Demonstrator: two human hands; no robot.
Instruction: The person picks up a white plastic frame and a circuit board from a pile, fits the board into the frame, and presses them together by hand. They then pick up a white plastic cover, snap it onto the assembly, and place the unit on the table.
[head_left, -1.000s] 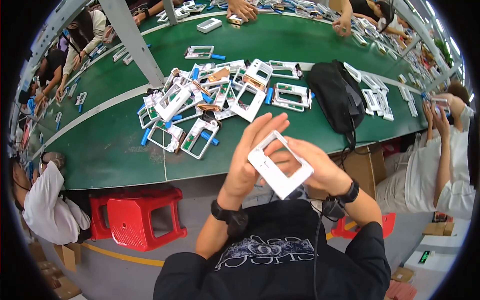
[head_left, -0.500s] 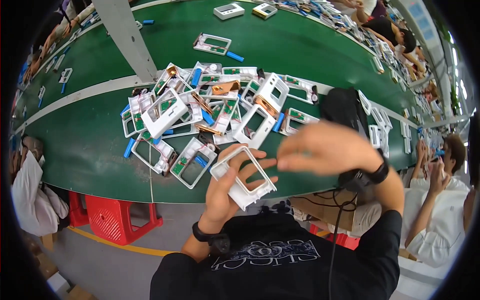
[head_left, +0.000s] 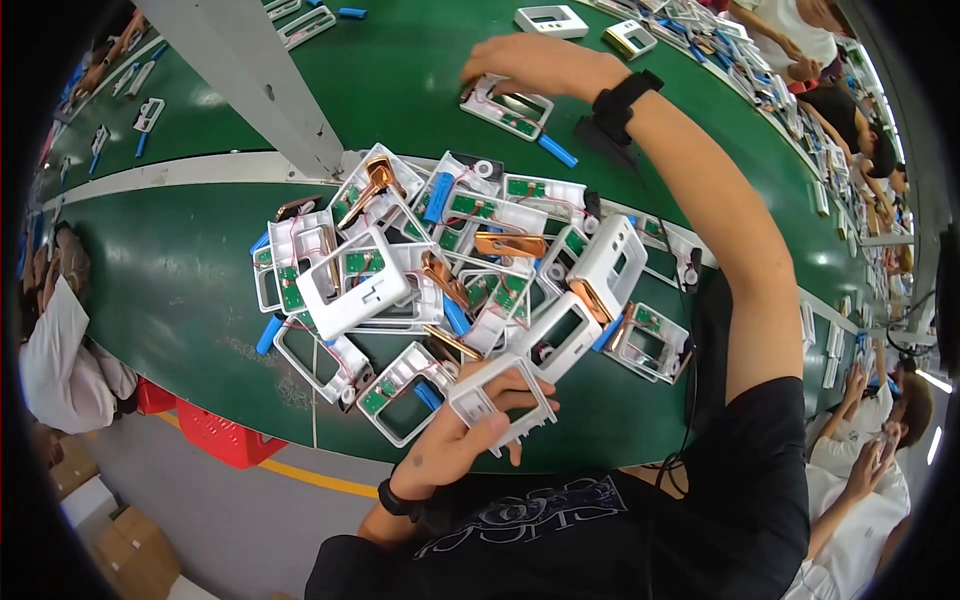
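My left hand (head_left: 450, 445) is closed on an open white plastic housing frame (head_left: 470, 405), with its fingers showing through the window and the thumb over the near rim. My right hand (head_left: 545, 65) is stretched out to the far side of the green table. Its bent, parted fingers are at the left end of a white housing half (head_left: 535, 103) with a green circuit board and a blue battery cell (head_left: 557, 150) beside it. That housing lies flat; whether the fingertips press on it I cannot tell.
A heap of white housings (head_left: 350, 285) with boards, red wires, blue cells and copper-coloured strips (head_left: 510, 245) fills the middle of the table. A grey metal post (head_left: 245, 80) rises at the back left. Two white housings (head_left: 552, 22) lie farther back. Other people sit along the right.
My right hand has swung from beside the left hand out to the far housing half. My left hand keeps hold of the white frame. The view has shifted.
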